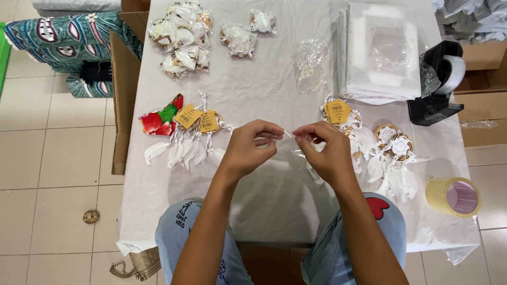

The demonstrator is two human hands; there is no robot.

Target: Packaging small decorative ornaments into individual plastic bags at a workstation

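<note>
- Both hands pinch one clear plastic bag (288,143): the left hand (248,150) closes thumb and forefinger on its left top corner, the right hand (325,150) does the same on the right.
- Bag position: stretched between the two grips above the white table (253,100), its top edge running left to right, body hanging below; both hands are equally near.
- Just right of the right hand: white feathered dreamcatchers (393,153) with a yellow tag (337,112).
- Left of the left hand: more tagged pieces (198,134).
- Far side: packed bags (182,37), folded white stack (383,53), tape dispenser (438,84).
- Right edge: tape roll (454,196).
</note>
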